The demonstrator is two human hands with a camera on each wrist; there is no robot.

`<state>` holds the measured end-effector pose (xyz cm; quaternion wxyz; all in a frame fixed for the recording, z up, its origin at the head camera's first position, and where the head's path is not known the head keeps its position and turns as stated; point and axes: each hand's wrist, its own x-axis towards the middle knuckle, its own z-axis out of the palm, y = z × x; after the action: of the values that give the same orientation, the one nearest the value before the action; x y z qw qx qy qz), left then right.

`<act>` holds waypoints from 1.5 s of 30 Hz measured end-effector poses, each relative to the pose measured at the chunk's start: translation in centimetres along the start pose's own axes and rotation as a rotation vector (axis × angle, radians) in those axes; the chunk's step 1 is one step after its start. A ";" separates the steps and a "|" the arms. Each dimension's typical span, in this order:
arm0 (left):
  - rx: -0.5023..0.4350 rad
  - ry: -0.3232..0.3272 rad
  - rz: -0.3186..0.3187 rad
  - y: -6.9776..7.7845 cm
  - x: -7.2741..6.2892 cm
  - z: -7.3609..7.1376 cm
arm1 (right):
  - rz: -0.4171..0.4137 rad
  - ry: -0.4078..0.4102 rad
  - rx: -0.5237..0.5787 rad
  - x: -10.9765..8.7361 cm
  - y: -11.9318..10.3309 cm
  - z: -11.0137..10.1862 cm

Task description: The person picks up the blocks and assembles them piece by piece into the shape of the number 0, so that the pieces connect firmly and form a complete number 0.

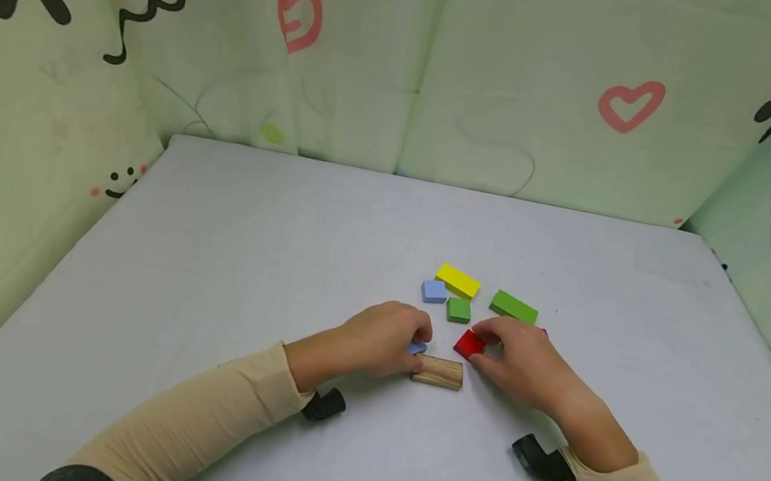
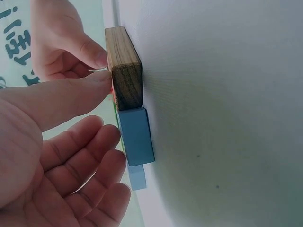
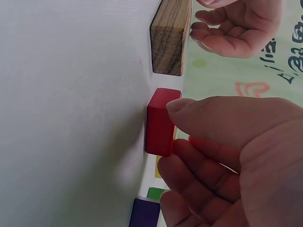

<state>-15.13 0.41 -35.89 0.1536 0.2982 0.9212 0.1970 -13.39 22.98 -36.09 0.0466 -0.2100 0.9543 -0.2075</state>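
In the head view my left hand (image 1: 382,338) is at the left end of a wood-grain block (image 1: 438,372) lying on the table. Its thumb touches that block in the left wrist view, with the loosely bent fingers beside a blue block (image 2: 136,137) adjoining the wooden one. My right hand (image 1: 524,361) holds a small red block (image 1: 469,344) between thumb and fingers, low at the tabletop. The right wrist view shows the thumb on the edge of the red block (image 3: 161,123), a short gap from the wooden block (image 3: 170,42). Part of the red block's far side is hidden.
Behind the hands lie a yellow block (image 1: 458,281), a light blue block (image 1: 433,292), a small green block (image 1: 458,310) and a longer green block (image 1: 514,306). A dark purple block (image 3: 145,213) sits near my right fingers. Printed curtains surround the white table (image 1: 284,217).
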 end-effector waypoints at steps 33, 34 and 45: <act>-0.005 0.001 0.003 0.0 0.0 0.0 | -0.004 -0.028 0.032 -0.8 0.0 0.2; -0.003 0.003 0.004 0.0 0.0 0.0 | -0.010 -0.025 0.032 -0.8 0.0 0.2; 0.011 -0.003 -0.007 0.0 0.1 0.1 | -0.021 -0.021 0.022 -0.9 -0.2 0.1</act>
<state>-15.22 0.51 -35.97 0.1542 0.2960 0.9231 0.1912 -12.49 23.10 -36.09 0.0569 -0.2219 0.9491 -0.2164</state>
